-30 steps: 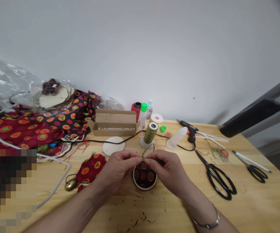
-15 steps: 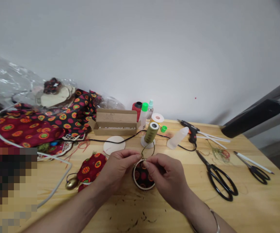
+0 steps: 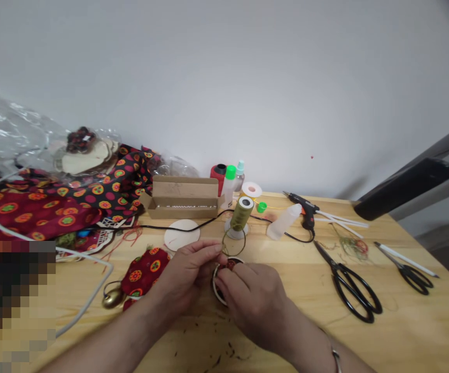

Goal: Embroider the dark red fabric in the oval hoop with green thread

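Note:
My left hand [image 3: 191, 269] is closed in a pinch, thumb and forefinger on an olive cord [image 3: 243, 247] that stands up in a round loop. Just below the loop lies a small disc [image 3: 215, 291] with a pale rim and dark patterned fabric inside. My right hand [image 3: 253, 298] is closed over this disc and covers most of it. Its fingertips meet near my left fingers, and what they pinch is hidden. Behind the loop stands a spool of olive thread [image 3: 242, 213] on a white base.
Left are dark red patterned fabric [image 3: 142, 274], a brass bell [image 3: 112, 298], a white disc [image 3: 181, 235] and a cardboard box [image 3: 185, 207]. A white bottle [image 3: 284, 223], glue gun [image 3: 306, 207], large scissors [image 3: 349, 285] and smaller scissors [image 3: 411, 274] lie right.
My right hand has moved down and left, turning over the disc and hiding more of it. The cord loop looks wider and rounder. My left hand has stayed nearly in place.

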Available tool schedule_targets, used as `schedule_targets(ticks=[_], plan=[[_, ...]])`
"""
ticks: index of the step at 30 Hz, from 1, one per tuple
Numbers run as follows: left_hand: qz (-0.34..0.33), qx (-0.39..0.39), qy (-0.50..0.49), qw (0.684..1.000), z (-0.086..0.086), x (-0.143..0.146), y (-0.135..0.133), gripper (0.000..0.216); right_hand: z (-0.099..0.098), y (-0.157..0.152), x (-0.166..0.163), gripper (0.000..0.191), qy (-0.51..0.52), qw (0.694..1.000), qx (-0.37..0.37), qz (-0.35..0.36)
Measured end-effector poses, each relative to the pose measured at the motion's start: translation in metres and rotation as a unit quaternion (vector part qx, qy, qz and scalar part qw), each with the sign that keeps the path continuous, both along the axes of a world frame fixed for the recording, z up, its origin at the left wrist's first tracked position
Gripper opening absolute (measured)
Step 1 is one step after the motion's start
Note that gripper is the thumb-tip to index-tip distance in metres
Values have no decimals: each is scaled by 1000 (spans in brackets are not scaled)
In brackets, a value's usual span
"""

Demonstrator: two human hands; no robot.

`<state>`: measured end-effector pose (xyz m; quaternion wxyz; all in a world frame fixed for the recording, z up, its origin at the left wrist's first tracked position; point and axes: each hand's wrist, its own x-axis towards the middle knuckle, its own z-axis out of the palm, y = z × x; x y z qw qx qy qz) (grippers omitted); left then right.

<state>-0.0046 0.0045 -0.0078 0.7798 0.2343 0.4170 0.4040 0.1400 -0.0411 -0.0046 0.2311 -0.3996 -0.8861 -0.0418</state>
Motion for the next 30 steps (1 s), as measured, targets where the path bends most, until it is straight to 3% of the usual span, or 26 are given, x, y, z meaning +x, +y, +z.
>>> schedule_targets(ticks=[3, 5, 7, 9, 11, 13, 15, 18, 21, 30], plan=[[-1, 2, -17, 1000, 0, -1, 0, 11, 4, 0, 1, 19, 9, 999, -26, 28], [2, 4, -25, 1000, 0, -1, -1, 14, 9, 1, 3, 19, 92, 994, -52, 29], [5, 5, -30, 1000, 1, 0, -2, 15, 14, 4, 5, 17, 222, 972, -77, -14], [9, 8, -25, 1000, 1, 1, -2, 13, 16, 10, 7, 15, 355, 923, -125, -80], [8, 11, -10, 1000, 1, 2, -3, 11, 13, 15, 6, 9, 466, 847, -228, -117], [0, 17, 7, 1000, 0, 3, -4, 11, 9, 19, 3, 11, 540, 754, -354, -116], [-11, 23, 19, 999, 0, 4, -6, 11, 4, 21, -2, 18, 583, 684, -426, -105], [-18, 33, 33, 999, 2, 4, -8, 8, 2, 20, -7, 27, 613, 627, -473, -87], [-21, 49, 37, 998, 4, 5, -8, 7, 5, 19, -8, 34, 605, 616, -500, -70], [-13, 48, 50, 998, 2, 4, -8, 7, 6, 21, -4, 19, 551, 681, -467, -122]])
